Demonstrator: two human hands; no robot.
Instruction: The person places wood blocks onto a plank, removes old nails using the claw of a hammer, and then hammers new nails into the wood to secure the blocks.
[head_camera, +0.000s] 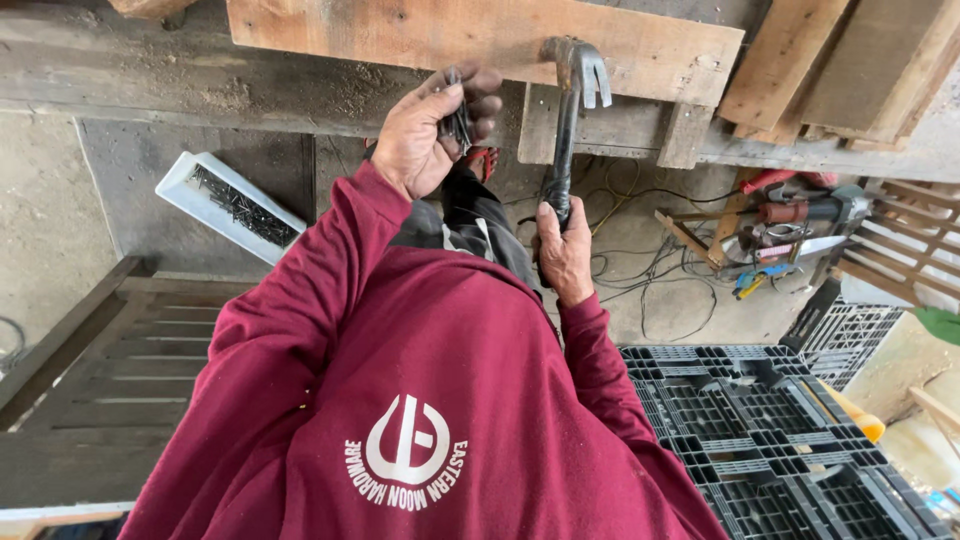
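My right hand (566, 250) is clenched around the black handle of a claw hammer (566, 120), gripping it low on the shaft. The hammer's head rests against the face of a wooden plank (400, 35), with the forked claw pointing to the right and hanging just below the plank's lower edge. My left hand (425, 135) is raised beside the hammer and closed on a small bundle of dark nails (458, 120), pinched between thumb and fingers close under the same plank. Both arms are in the sleeves of a maroon sweatshirt (400, 400) with a white round emblem on the chest. To my left, on the concrete floor (45, 220), lies a white rectangular tray (228, 205) holding more dark nails. To my right, black plastic crates (760, 430) are stacked near my elbow. Beyond them a heap of hand tools (790, 225) with red and blue handles lies among loose black cables (650, 270). More timber offcuts (820, 70) lean at upper right. A dark slatted wooden frame (90, 380) stands at lower left.
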